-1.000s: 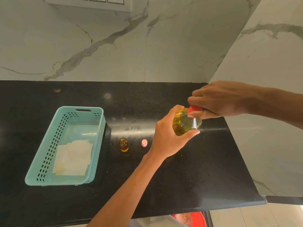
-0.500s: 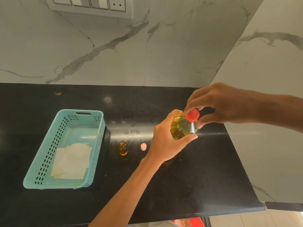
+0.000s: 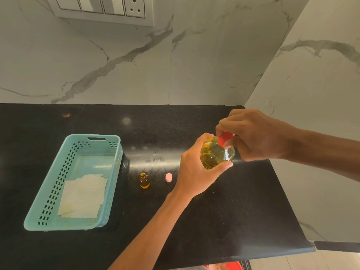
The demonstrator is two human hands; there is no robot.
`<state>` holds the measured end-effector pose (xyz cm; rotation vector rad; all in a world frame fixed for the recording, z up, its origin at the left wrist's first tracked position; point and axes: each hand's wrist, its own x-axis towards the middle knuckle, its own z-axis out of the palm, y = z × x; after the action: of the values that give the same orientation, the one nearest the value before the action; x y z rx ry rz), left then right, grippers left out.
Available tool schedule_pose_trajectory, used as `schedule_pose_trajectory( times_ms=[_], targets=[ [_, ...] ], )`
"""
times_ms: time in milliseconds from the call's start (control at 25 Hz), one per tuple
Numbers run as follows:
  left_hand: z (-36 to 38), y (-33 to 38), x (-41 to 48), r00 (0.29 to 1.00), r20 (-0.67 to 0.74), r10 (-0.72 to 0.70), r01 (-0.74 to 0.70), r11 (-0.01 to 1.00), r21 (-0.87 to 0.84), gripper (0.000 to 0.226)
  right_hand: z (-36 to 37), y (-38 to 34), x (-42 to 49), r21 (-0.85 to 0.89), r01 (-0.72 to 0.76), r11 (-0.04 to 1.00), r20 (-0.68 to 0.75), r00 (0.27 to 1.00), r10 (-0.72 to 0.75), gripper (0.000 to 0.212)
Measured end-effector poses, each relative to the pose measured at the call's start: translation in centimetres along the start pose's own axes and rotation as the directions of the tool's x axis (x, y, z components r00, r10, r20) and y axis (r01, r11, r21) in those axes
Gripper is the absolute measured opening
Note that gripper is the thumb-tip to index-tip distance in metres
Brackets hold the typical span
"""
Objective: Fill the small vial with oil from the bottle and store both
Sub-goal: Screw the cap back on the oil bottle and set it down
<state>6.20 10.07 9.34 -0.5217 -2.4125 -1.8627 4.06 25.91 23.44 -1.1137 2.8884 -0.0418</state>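
Head view: L hand (image 3: pixel 194 172) wraps round the clear, rounded plastic oil bottle (image 3: pixel 216 154), held tilted above the right part of the glossy black speckled counter (image 3: pixel 233 211), while R hand (image 3: pixel 253 135) pinches its red screw cap (image 3: pixel 225 138) w/ fingertips. Small amber glass vial (image 3: pixel 143 180) stands upright and uncapped on the counter, just right of the teal slotted plastic basket (image 3: pixel 58 182), w/ a small round pink cap (image 3: pixel 168 177) near its right. Flat white paper sheets (image 3: pixel 81 195) lie in the basket's near end.

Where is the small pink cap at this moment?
In the head view, the small round pink cap sits on the black stone counter, just right of the small amber glass vial and left of the left hand.
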Motion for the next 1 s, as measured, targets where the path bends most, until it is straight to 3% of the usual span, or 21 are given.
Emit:
schedule_pose_trajectory(
  times_ms=[160, 240, 360, 520, 760, 880, 1000],
  targets=[
    [0.3, 0.1, 0.0, 1.0, -0.014, -0.014, 0.014, 1.0, 0.011, 0.065, 0.5, -2.7, 0.1, -0.001, -0.357, 0.934, -0.039, 0.933, 0.357, 0.032],
    [0.3, 0.3, -0.1, 1.0, -0.023, -0.012, 0.012, 1.0, 0.013, 0.066, 0.4, -3.2, 0.7, -0.057, -0.428, 0.902, -0.007, 0.904, 0.428, 0.037],
    [-0.1, 0.2, -0.1, 1.0, 0.014, -0.016, 0.016, 0.999, -0.051, 0.063, -1.8, -1.8, 1.2, 0.081, -0.344, 0.935, 0.051, 0.939, 0.341, 0.035],
    [-0.2, 0.1, 0.0, 0.999, 0.036, -0.023, 0.024, 0.999, -0.04, 0.063, -3.2, 0.6, 0.9, 0.168, -0.086, 0.982, 0.227, 0.973, 0.047, 0.03],
    [0.0, 0.1, -0.1, 1.0, 0.01, -0.013, 0.013, 1.0, -0.014, 0.063, -1.4, 1.0, 0.6, -0.03, 0.098, 0.995, 0.068, 0.993, -0.096, 0.025],
    [0.2, 0.0, -0.2, 1.0, -0.002, -0.004, 0.004, 1.0, -0.029, 0.061, -0.6, 0.1, 0.2, -0.038, 0.039, 0.998, 0.009, 0.999, -0.039, 0.022],
    [0.5, 0.1, -0.2, 1.0, -0.026, -0.013, 0.014, 1.0, 0.024, 0.066, 0.3, -1.5, 0.0, -0.054, -0.271, 0.961, -0.034, 0.962, 0.27, 0.023]
  ],
)
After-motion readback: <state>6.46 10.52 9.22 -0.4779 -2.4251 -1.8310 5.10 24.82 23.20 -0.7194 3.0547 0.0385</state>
